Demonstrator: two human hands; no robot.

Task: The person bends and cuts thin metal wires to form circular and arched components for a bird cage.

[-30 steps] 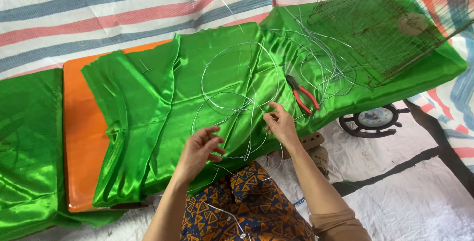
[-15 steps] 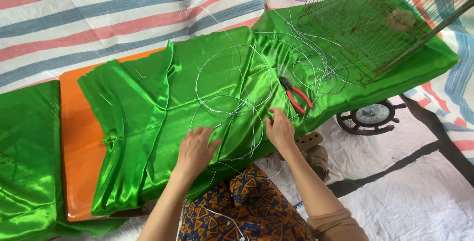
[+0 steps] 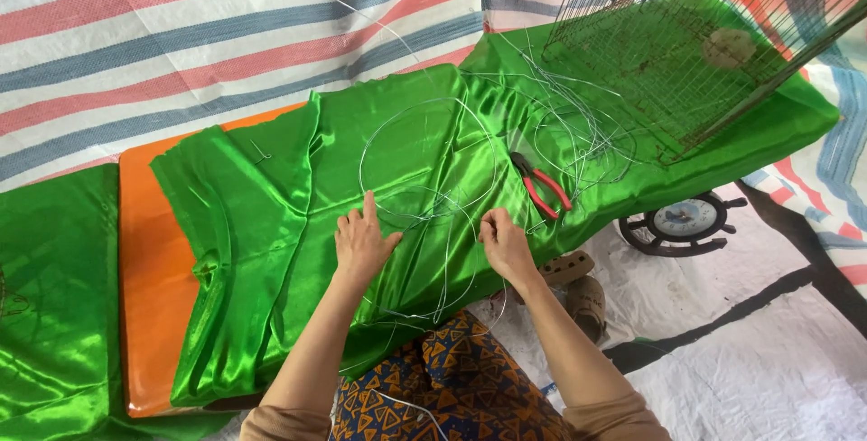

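The left hand lies flat and open, palm down, on a sheet of shiny green satin cloth, its fingers spread over thin loops of silvery wire that lie coiled on the fabric. The right hand sits just beside it, fingers curled in and pinching a strand of the same wire at its fingertips (the strand itself is too fine to follow far). The wire loops spread across the middle of the cloth, above and between both hands, and trail down toward the person's patterned lap.

The cloth is draped over an orange board, whose left part shows bare. Red-handled pliers lie on the cloth just right of the right hand, apart from it. Farther right, a tangle of loose wire leads up to a wire-mesh cage resting tilted on the cloth. A round clock shaped like a ship's wheel lies on the white tarp below the cloth's edge, near a pair of brown sandals.
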